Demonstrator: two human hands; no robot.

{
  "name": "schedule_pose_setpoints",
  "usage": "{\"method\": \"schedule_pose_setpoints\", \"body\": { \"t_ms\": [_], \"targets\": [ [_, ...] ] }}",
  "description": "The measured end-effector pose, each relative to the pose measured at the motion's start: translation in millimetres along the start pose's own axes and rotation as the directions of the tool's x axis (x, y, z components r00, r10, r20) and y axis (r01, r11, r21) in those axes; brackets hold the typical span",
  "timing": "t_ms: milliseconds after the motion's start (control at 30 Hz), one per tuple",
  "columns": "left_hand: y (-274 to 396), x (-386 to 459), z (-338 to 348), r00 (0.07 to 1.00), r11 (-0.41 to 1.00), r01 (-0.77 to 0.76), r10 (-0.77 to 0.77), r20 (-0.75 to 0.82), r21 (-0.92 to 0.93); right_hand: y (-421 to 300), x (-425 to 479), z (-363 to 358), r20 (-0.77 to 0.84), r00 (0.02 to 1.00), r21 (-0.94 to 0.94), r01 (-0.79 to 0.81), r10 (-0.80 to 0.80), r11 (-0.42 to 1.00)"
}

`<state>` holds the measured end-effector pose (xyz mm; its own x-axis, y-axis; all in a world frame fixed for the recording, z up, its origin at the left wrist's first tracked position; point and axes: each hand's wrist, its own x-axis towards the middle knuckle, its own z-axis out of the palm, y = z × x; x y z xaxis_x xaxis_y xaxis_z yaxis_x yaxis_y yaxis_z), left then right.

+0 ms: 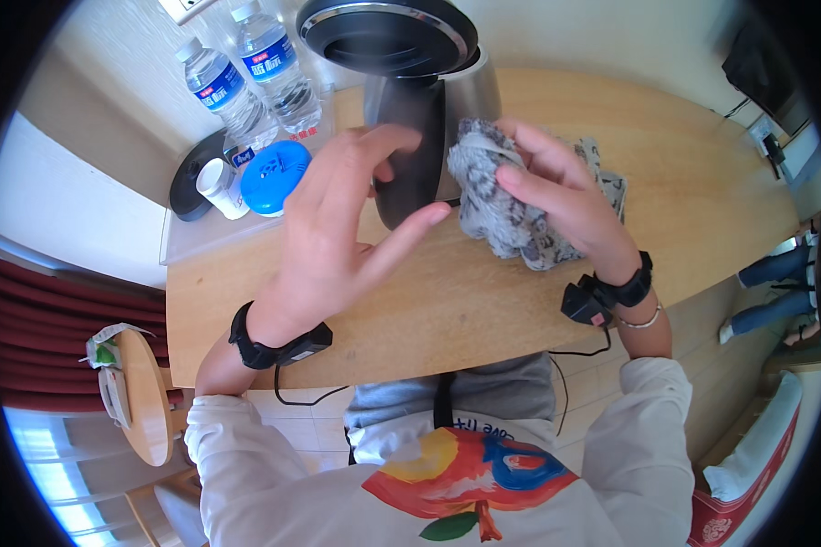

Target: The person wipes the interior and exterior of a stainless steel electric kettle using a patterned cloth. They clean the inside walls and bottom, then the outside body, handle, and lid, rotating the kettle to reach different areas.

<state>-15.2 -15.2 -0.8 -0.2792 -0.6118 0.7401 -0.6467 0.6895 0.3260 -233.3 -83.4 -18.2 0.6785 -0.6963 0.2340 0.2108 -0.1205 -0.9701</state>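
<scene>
My right hand (pixel 554 178) holds a bunched grey-and-white patterned cloth (pixel 492 205) above the wooden table, its lower folds hanging close to the tabletop. Fingers spread and holding nothing, my left hand (pixel 335 219) is raised in front of an electric kettle (pixel 479 89). This kettle has a steel body, a black handle facing me and a black lid (pixel 390 34) that stands open. The left fingertips are near the handle; whether they touch it I cannot tell. Behind the cloth, part of a patterned item (pixel 612 188) lies on the table, perhaps the same cloth.
On a clear tray (pixel 198 239) at the left stand two water bottles (pixel 229 89), a blue-lidded container (pixel 274 179), a white paper cup (pixel 220 186) and a black round base (pixel 190 188). A power strip hangs at the far right. Another person's legs (pixel 773 287) show at the right edge.
</scene>
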Motion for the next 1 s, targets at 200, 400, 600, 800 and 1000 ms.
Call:
{"method": "schedule_pose_setpoints", "body": {
  "t_ms": [200, 400, 600, 800, 1000],
  "targets": [
    [18, -6, 16, 0.997, 0.986, 0.035, -0.024, 0.072, -0.161, -6, -12, 8, 0.182, 0.978, 0.143, 0.073, -0.099, 0.987],
    [11, -13, 12, 0.967, 0.929, 0.236, -0.196, 0.163, -0.284, -4, -15, -23, 0.268, 0.962, -0.258, 0.024, 0.047, 0.966],
    [4, -15, 1, 0.972, 0.949, 0.221, -0.195, 0.132, -0.224, -10, -25, -65, 0.408, 0.904, -0.817, 0.299, 0.127, 0.493],
    [18, -24, -2, 0.913, 0.971, 0.226, -0.185, 0.363, -0.074, -33, -40, -73, 0.087, 0.975, -0.898, -0.012, 0.204, 0.440],
    [30, -24, 4, 0.902, 0.971, 0.231, -0.237, 0.360, 0.061, -29, -27, -72, -0.182, 0.980, -0.851, -0.198, 0.080, 0.487]
  ]
}}
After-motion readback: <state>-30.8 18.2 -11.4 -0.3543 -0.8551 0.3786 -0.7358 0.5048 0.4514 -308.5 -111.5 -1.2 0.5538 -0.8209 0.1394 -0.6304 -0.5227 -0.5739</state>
